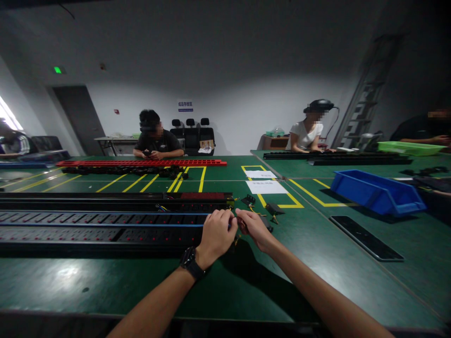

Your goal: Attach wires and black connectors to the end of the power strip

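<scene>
My left hand, with a black watch on its wrist, is closed at the right end of the long black socket strips. Close beside it, my right hand has its thumb and fingers pinched together. Whatever lies between the fingertips of either hand is too small and hidden to name. Small black parts with yellow wires lie on the green table, just beyond my right hand.
A blue bin and a black phone-like slab are at the right. White papers lie ahead, within yellow tape. Farther back is a red rack strip. Several people sit around the tables.
</scene>
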`<state>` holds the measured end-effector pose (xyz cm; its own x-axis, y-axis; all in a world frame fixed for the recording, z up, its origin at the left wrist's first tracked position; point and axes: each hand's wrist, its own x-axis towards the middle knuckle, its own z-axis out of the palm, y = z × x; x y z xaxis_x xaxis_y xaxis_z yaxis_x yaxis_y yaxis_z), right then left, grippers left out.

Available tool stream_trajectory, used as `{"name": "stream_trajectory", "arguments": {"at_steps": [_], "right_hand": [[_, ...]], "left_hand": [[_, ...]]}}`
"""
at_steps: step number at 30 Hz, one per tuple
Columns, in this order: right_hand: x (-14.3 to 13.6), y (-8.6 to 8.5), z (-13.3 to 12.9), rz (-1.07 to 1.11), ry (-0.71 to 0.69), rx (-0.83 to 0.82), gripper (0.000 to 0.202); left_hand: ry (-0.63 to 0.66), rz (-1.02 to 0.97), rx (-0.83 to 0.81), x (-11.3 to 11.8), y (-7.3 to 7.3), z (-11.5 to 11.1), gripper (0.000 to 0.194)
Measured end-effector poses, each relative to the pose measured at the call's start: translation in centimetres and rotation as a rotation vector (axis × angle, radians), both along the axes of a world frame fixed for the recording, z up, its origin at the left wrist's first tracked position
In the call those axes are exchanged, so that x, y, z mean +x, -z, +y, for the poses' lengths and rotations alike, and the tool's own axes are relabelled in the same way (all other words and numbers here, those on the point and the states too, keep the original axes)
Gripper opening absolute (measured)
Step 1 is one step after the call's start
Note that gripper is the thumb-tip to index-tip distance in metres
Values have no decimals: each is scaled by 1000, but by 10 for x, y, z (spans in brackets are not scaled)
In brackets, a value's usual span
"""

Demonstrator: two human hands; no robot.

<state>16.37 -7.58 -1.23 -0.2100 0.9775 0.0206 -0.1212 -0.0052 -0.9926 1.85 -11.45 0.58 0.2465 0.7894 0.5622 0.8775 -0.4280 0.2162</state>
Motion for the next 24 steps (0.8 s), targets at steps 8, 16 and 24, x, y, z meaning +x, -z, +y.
{"name": "stream_trajectory", "arguments": {"at_steps": [8, 16, 24], "right_hand": [[0, 2, 2, 2, -7, 17, 59], [0, 2, 2, -8, -3, 8, 57], [0, 2, 2, -5, -8, -1, 56]], "left_hand": [[-2, -3, -2, 0, 1, 1, 15], [-2, 0, -11, 0, -1, 0, 16], [1, -5, -22, 0, -1, -1, 16]]}}
